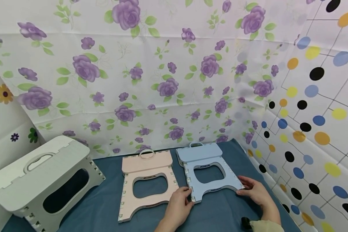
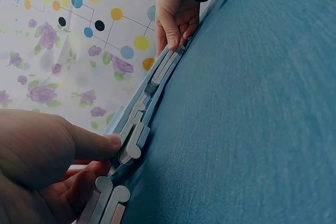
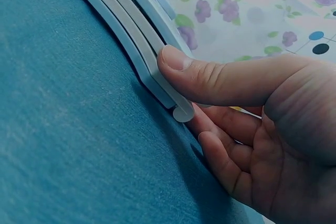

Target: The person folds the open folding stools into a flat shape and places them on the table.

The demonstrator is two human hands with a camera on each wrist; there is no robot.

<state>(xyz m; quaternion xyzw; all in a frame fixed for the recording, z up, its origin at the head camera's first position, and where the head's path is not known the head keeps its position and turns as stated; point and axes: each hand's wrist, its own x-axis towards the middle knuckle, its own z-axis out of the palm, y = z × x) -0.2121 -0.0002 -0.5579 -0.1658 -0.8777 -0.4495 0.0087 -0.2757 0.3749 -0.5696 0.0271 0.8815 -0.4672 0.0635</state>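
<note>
a left hand (image 1: 178, 204) and a right hand (image 1: 256, 193) pinch the two near corners of one pale blue plastic folding stool (image 1: 202, 154), folded flat
it lies on dark blue cloth (image 1: 98, 206) just beyond both hands, long axis running away from the person, neither hand nearer; one pale pink plastic stool (image 1: 147, 162) lies folded beside its left edge, one off-white plastic stool (image 1: 43, 174) stands open farther left
</note>
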